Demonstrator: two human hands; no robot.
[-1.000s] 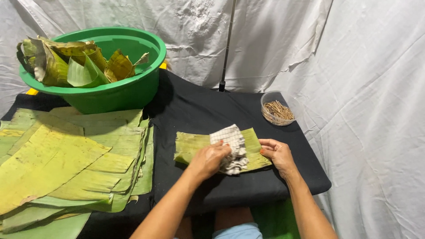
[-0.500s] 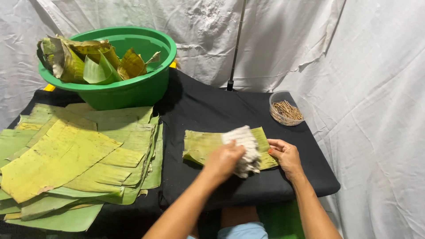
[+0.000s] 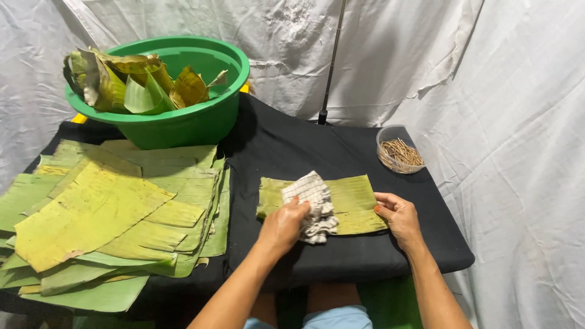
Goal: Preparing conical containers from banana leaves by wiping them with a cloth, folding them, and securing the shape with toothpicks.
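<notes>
A small rectangular banana leaf piece [image 3: 350, 196] lies flat on the black table [image 3: 292, 152] in front of me. My left hand [image 3: 281, 226] grips a white checked cloth [image 3: 312, 204] and presses it onto the middle of that leaf. My right hand [image 3: 397, 215] rests on the leaf's right end, fingers spread, pinning it to the table.
A thick stack of large banana leaves [image 3: 103, 213] covers the table's left side. Behind it stands a green basin [image 3: 183, 122] with folded leaf pieces. A small clear bowl of thin sticks [image 3: 399, 152] sits at the back right. White sheets hang all around.
My left hand has slid the cloth slightly along the leaf. The view has shifted a little, so everything sits further right. My right hand stays on the leaf's end.
</notes>
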